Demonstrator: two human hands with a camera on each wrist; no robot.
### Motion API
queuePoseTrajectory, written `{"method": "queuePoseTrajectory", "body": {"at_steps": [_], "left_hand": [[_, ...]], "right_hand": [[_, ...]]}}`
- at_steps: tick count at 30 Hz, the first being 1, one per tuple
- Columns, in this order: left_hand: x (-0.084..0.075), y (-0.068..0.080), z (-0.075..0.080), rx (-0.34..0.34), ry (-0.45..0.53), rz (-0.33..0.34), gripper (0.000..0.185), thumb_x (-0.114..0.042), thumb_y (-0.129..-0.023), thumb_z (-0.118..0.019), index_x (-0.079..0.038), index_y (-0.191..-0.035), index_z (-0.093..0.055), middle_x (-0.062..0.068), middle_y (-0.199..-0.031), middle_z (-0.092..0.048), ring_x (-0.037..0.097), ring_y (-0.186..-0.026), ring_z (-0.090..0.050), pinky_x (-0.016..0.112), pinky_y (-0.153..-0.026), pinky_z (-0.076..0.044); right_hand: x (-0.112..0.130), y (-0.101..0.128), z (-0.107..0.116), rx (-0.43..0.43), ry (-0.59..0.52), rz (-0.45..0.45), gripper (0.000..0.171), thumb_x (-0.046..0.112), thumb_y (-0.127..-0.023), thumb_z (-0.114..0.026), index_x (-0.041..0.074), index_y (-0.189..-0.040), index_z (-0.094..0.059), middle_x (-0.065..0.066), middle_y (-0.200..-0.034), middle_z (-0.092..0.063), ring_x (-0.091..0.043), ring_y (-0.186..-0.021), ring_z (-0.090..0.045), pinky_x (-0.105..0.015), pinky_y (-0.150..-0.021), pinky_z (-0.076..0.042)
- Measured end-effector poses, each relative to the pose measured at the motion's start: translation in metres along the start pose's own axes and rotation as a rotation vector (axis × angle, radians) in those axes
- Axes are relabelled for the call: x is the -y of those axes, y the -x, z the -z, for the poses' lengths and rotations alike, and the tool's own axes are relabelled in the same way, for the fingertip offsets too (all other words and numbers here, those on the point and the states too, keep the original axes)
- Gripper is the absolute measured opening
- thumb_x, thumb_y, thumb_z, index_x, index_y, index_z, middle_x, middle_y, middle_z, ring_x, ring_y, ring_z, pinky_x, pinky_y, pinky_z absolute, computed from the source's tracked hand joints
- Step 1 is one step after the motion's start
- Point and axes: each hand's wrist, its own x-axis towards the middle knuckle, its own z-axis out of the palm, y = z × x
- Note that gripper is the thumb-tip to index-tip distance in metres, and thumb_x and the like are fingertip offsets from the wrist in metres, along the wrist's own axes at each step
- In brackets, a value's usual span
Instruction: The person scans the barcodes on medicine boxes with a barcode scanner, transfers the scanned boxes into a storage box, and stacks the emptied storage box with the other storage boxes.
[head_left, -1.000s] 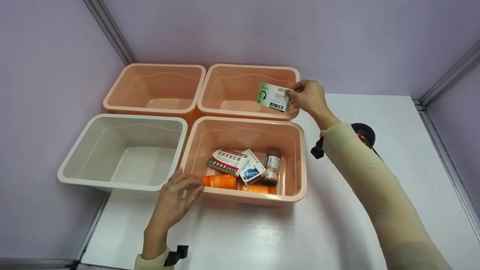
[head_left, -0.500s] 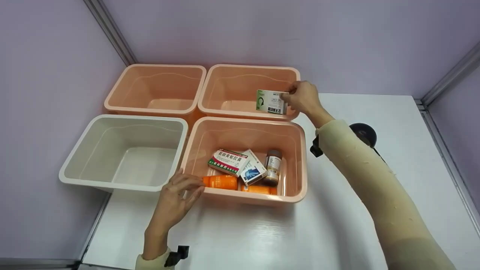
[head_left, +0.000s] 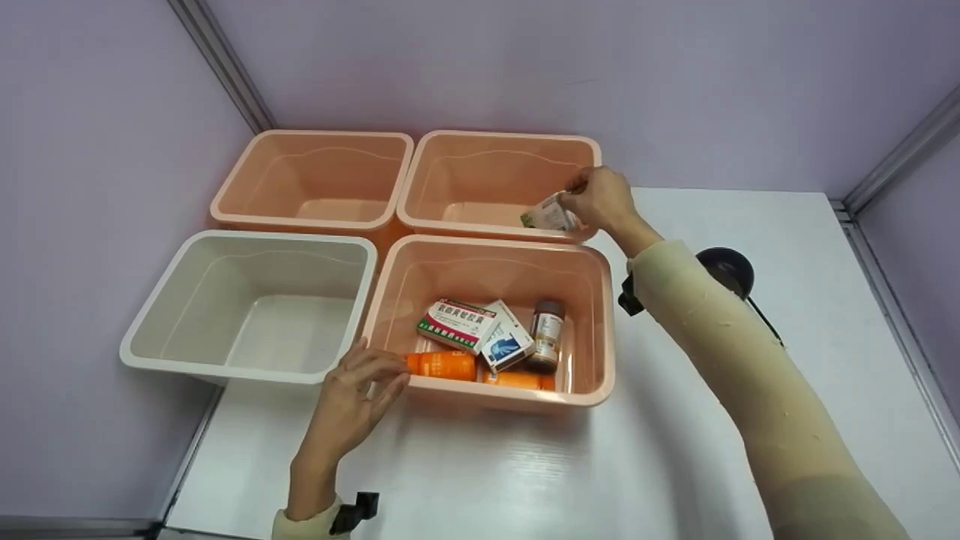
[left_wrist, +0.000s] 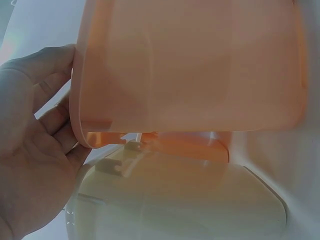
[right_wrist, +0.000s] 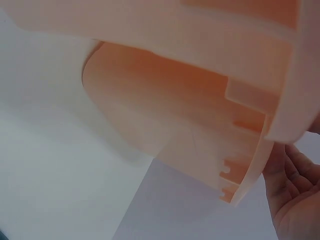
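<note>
Since the earlier frames, our right hand (head_left: 600,196) has lowered the pinched green-white box (head_left: 549,216) inside the far-right bin (head_left: 495,225). We judge placement underway; release comes next. Our left hand (head_left: 352,401) rests, fingers relaxed, against the near-right bin (head_left: 600,330).

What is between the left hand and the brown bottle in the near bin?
In the head view, an orange bottle lies between the left hand and the brown bottle.

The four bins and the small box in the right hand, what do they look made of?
The pink bins and the white bin look like moulded plastic, smooth with a soft sheen: rolled rims, rounded corners, light glowing through the walls in the wrist views. The small box held by the right hand looks like printed card, probably.
</note>
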Motion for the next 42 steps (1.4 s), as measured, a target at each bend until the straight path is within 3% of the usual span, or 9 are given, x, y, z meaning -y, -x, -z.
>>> {"method": "queuePoseTrajectory", "body": {"at_steps": [13, 22, 28, 35, 42], "left_hand": [[0.002, 0.000, 0.001, 0.000, 0.021, -0.012, 0.011, -0.031, -0.084, -0.070, -0.024, -0.093, -0.072, -0.018, -0.091, -0.065, 0.003, -0.088, -0.062, 0.032, -0.120, -0.028], [-0.001, -0.002, 0.002, 0.000, -0.005, -0.015, 0.011, -0.031, -0.084, -0.070, -0.023, -0.092, -0.071, -0.017, -0.092, -0.065, 0.003, -0.088, -0.062, 0.035, -0.119, -0.029], [-0.001, -0.002, 0.001, -0.007, -0.003, -0.032, 0.010, -0.029, -0.084, -0.070, -0.022, -0.091, -0.071, -0.018, -0.091, -0.065, 0.003, -0.087, -0.062, 0.034, -0.119, -0.030], [0.000, -0.001, -0.001, -0.012, 0.012, -0.032, 0.008, -0.029, -0.083, -0.071, -0.023, -0.087, -0.073, -0.018, -0.092, -0.065, 0.007, -0.098, -0.061, 0.034, -0.119, -0.030], [0.000, -0.001, -0.001, -0.003, 0.029, -0.012, 0.009, -0.030, -0.084, -0.070, -0.023, -0.089, -0.073, -0.017, -0.093, -0.066, 0.007, -0.100, -0.061, 0.033, -0.120, -0.029]], "right_hand": [[-0.002, 0.007, 0.007, 0.004, -0.101, 0.019, 0.022, 0.025, -0.084, -0.063, 0.009, -0.097, -0.068, -0.009, -0.092, -0.071, -0.017, -0.078, -0.068, -0.021, -0.065, -0.051], [0.001, 0.017, 0.017, 0.037, -0.182, 0.019, 0.021, 0.030, -0.086, -0.062, 0.013, -0.097, -0.067, -0.004, -0.090, -0.070, -0.005, -0.070, -0.066, -0.015, -0.057, -0.053], [0.000, 0.020, 0.023, 0.041, -0.188, 0.025, 0.021, 0.031, -0.087, -0.061, 0.013, -0.097, -0.067, -0.004, -0.088, -0.069, -0.011, -0.072, -0.067, -0.016, -0.055, -0.052], [0.001, 0.028, 0.030, 0.068, -0.258, 0.013, 0.022, 0.031, -0.087, -0.062, 0.013, -0.099, -0.066, -0.004, -0.089, -0.067, -0.021, -0.079, -0.069, -0.017, -0.052, -0.054], [0.007, 0.034, 0.033, 0.091, -0.325, 0.063, 0.025, 0.031, -0.087, -0.064, 0.010, -0.101, -0.066, -0.008, -0.088, -0.067, -0.022, -0.077, -0.068, -0.020, -0.049, -0.054]]}}
